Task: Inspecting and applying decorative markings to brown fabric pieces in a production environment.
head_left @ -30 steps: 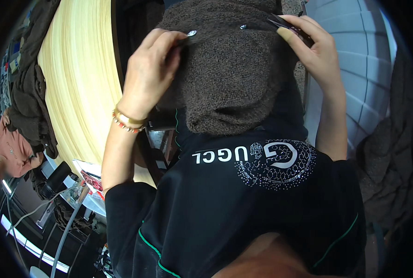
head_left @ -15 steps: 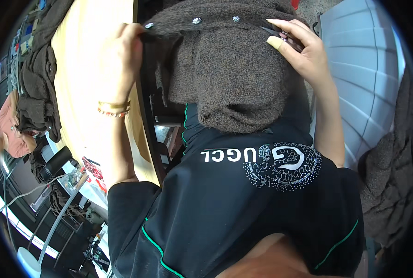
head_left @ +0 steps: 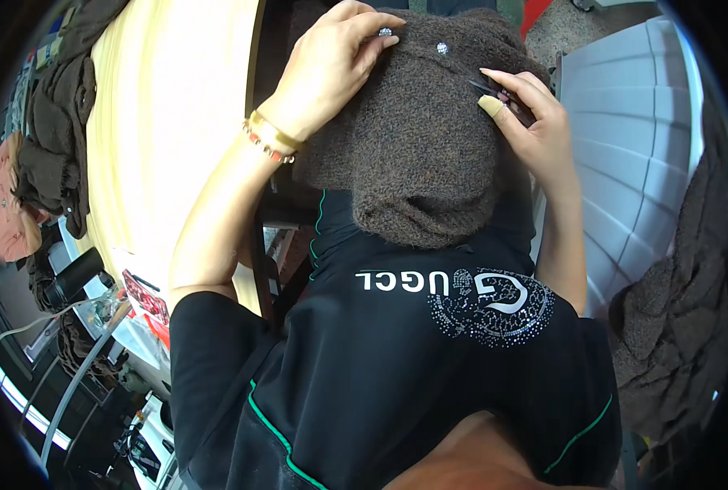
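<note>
A brown-grey knitted garment (head_left: 425, 139) lies bunched over my lap, with shiny rhinestone-like buttons along its far edge. My left hand (head_left: 323, 73) pinches that edge at one sparkling button (head_left: 385, 33), between thumb and fingertips. Another such button (head_left: 442, 49) shows uncovered a little to the right. At the garment's right side, my right hand (head_left: 540, 122) is closed around small dark thread snips (head_left: 486, 87). Their pointed blades stick out leftward past my fingers, over the knit. Yellow tape or a cover wraps my right thumb tip. My palm hides most of the snips' handle.
A pale wooden table (head_left: 168, 106) runs along my left, with more brown knitwear (head_left: 49, 155) heaped at its far side. Beyond it a person in pink (head_left: 8, 208) is partly visible. On my right stands a white ribbed surface (head_left: 617, 139), with brown knit cloth (head_left: 666, 327) beside it.
My left hand has moved right, from the garment's left end to a button nearer the middle. The stretched edge has slackened. My right hand, still holding the snips, has shifted slightly down.
</note>
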A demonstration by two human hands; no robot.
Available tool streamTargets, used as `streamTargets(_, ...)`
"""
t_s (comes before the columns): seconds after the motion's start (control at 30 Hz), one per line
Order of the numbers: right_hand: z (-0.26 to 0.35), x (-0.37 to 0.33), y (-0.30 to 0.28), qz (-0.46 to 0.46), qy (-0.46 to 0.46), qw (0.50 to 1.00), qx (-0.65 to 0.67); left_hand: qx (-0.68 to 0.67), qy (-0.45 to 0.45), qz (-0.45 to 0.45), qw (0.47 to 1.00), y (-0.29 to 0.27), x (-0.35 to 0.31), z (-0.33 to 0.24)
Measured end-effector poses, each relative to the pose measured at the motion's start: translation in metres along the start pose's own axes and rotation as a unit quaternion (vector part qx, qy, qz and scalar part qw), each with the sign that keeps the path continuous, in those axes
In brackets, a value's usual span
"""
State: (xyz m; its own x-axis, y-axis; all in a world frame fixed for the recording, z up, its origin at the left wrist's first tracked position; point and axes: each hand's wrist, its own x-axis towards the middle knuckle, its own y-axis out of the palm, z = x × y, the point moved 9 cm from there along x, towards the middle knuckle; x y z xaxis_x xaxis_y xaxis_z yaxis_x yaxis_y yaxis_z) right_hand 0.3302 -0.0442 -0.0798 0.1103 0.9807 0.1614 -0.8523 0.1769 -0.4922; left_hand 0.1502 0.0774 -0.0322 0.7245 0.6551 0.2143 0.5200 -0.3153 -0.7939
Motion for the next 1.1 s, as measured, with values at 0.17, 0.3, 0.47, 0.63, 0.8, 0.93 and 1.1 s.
streamTargets(0.17, 0.004, 0.001, 0.0, 0.003, -0.004, 1.0, -0.008, -0.016, -0.021, 0.045, 0.999, 0.016, 0.005, 0.012)
streamTargets(0.3, 0.006, 0.005, 0.001, 0.002, 0.005, 1.0, -0.016, 0.031, 0.003, 0.056, 0.998, 0.027, 0.004, 0.021)
streamTargets(0.47, 0.02, 0.017, 0.005, 0.006, -0.022, 1.0, -0.02, 0.016, -0.037, 0.031, 0.999, 0.016, 0.001, 0.031)
streamTargets(0.63, 0.038, 0.036, 0.012, 0.008, -0.044, 0.999, -0.029, -0.176, -0.15, -0.015, 0.973, -0.01, -0.002, 0.041)
streamTargets(0.8, 0.06, 0.057, 0.029, 0.016, -0.098, 0.992, -0.079, -0.271, -0.215, -0.011, 0.938, -0.013, -0.004, 0.048)
streamTargets(0.93, 0.065, 0.07, 0.044, 0.026, -0.103, 0.987, -0.121, -0.318, -0.199, -0.038, 0.926, -0.015, -0.005, 0.053)
streamTargets(1.1, 0.068, 0.077, 0.058, 0.024, -0.111, 0.974, -0.195, -0.351, -0.204, -0.044, 0.913, -0.01, -0.007, 0.062)
